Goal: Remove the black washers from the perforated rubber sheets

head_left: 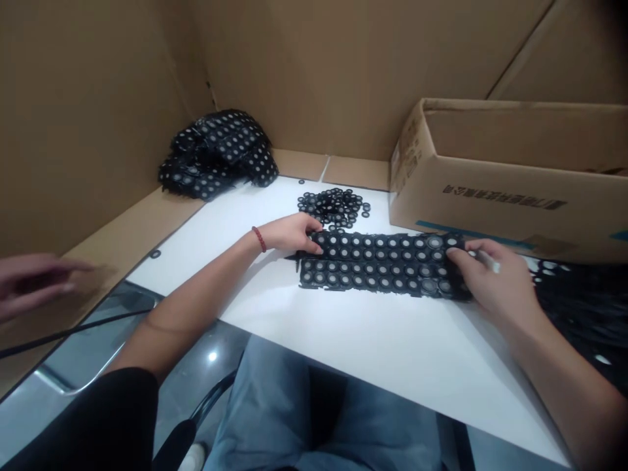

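Observation:
A black rubbery sheet (377, 265) with rows of round, pale-centred rings lies on the white tabletop in front of me. A dark seam runs along its length. My left hand (294, 233) pinches the sheet's upper left corner between thumb and fingers. At the opposite end, my right hand (500, 275) grips the upper right edge with the thumb on top. A thin, pale pen-like thing (485, 260) shows between the right hand's fingers; its kind is unclear. Just behind the sheet sits a heap of loose black rings (338, 206).
A bundle of similar dotted sheets (218, 154) lies at the back left. An open cardboard box (490, 203) stands at the back right, with black scraps (579, 320) before it. Another person's hand (34, 284) reaches in from the left. One stray ring (156, 254) rests near the table's left edge.

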Available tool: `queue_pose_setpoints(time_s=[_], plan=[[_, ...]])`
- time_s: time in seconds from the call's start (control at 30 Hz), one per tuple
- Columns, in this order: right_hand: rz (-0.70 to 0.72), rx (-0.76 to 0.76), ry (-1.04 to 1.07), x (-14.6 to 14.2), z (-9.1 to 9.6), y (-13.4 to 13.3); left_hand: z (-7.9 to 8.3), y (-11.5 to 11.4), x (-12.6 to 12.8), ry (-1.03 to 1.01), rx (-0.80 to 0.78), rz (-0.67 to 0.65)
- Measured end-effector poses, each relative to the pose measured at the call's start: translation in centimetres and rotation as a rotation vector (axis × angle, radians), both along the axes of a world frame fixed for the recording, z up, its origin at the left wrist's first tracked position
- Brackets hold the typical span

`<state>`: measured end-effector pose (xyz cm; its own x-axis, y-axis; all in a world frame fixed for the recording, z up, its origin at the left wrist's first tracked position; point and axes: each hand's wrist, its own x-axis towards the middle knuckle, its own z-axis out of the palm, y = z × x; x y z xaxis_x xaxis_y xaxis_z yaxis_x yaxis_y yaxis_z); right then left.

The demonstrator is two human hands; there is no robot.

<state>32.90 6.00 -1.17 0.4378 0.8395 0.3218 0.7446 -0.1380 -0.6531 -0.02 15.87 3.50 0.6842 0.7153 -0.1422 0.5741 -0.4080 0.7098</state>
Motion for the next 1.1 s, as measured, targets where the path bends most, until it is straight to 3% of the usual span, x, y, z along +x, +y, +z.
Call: queue_pose_setpoints(time_s=[0.17,0.23,0.33,0.4,0.43,0.5,0.57,0.63,0.77,0.87,1.1], plan=[[-0.039,-0.050,-0.085,-0.5,0.9,-0.5,-0.4,-1.1,-0.6,0.000,0.030,0.023],[-0.048,-0.109,-0.217,-0.7,1.5,-0.7,-0.5,-1.7,-0.6,0.027,0.093,0.013],[-0.188,-0.182,-0.463,-2.0,3.2,-1.5,-0.6,-2.1,-0.4,0.049,0.207,-0.024],[-0.267,0.003,-0.489,-3.7,4.6,-2.3,-0.7,-2.0,-0.4,0.000,0.201,-0.042],[-0.171,0.136,-0.415,-4.8,5.3,-2.7,-0.7,-1.8,-0.4,-0.046,0.152,-0.042],[0.157,0.261,-0.112,-7.3,6.2,-3.3,-0.9,-1.5,-0.6,-0.146,0.007,-0.028],[0.434,0.169,0.079,-9.8,6.5,-3.4,-1.0,-1.3,-0.9,-0.208,-0.099,-0.007],[0.571,0.026,0.253,-12.0,5.9,-2.8,-1.0,-1.4,-1.3,-0.207,-0.138,-0.014],[0.607,-0.207,0.574,-14.5,3.6,-1.0,-1.1,-1.6,-1.6,-0.175,-0.204,0.001],[0.621,-0.284,0.671,-14.7,2.3,-0.4,-1.3,-1.4,-1.5,-0.180,-0.219,0.043],[0.570,-0.195,0.641,-13.8,1.0,-0.5,-2.7,-0.7,-1.1,-0.301,-0.233,-0.006]])
